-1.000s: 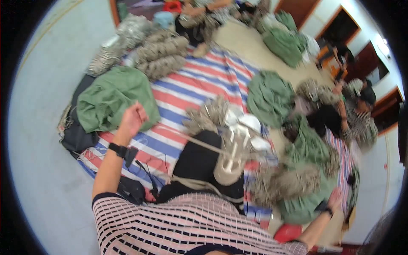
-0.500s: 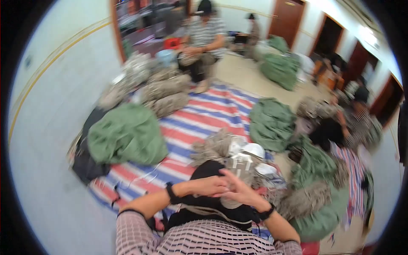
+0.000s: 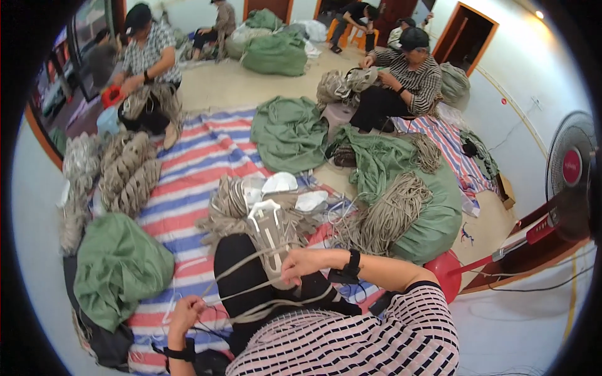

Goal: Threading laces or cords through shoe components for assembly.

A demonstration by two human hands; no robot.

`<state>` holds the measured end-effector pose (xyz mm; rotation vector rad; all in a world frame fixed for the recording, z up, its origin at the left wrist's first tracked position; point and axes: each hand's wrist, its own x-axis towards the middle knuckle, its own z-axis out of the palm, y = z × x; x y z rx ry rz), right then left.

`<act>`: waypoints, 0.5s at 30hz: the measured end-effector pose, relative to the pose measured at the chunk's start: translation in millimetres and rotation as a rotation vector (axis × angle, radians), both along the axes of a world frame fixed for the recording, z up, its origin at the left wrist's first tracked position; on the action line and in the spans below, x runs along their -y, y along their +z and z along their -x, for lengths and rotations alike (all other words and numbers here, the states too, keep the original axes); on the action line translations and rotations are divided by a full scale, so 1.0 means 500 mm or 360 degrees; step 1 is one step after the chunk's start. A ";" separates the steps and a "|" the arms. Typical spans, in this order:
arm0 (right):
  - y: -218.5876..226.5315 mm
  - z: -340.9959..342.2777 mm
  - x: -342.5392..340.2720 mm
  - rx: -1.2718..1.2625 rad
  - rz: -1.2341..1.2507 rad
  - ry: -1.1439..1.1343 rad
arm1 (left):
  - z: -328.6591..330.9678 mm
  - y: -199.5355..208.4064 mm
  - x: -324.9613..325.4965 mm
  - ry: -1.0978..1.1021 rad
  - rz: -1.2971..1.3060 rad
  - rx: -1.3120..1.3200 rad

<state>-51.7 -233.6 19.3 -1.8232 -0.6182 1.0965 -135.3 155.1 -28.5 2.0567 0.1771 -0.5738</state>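
Observation:
A beige shoelace (image 3: pixel 248 290) is pulled between my two hands above my lap. My left hand (image 3: pixel 187 313) pinches one end of it, low on the left. In my right hand (image 3: pixel 302 266) the fingers are closed on the lace too, just beside a beige shoe upper (image 3: pixel 268 229) with white trim that rests against my dark trousers. More loose lace (image 3: pixel 276 307) lies across my thighs. Beyond my knees sits a pile of beige shoe uppers (image 3: pixel 232 203) with white pieces (image 3: pixel 279 183) on top.
A thick bundle of laces (image 3: pixel 398 210) lies on a green sack (image 3: pixel 426 229) at right, near a red-based standing fan (image 3: pixel 567 169). Another green sack (image 3: pixel 122 266) is at left on the striped sheet (image 3: pixel 188 156). Seated people (image 3: pixel 407 81) work with similar bundles farther off.
My view has swung to the right. My hands, close together before, are now apart, the left one lower and to the left, with the lace stretched between them.

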 end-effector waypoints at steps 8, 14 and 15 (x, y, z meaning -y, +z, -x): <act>0.004 -0.006 -0.017 0.0166 0.0065 0.0113 | 0.056 -0.063 -0.007 -0.0355 -0.0968 0.0222; 0.021 -0.020 0.003 0.0256 0.0263 0.0039 | 0.018 -0.061 0.027 -0.0345 -0.1118 0.0461; 0.001 -0.018 0.008 0.0513 0.0180 0.0025 | 0.011 -0.037 0.047 -0.0390 -0.0994 0.0601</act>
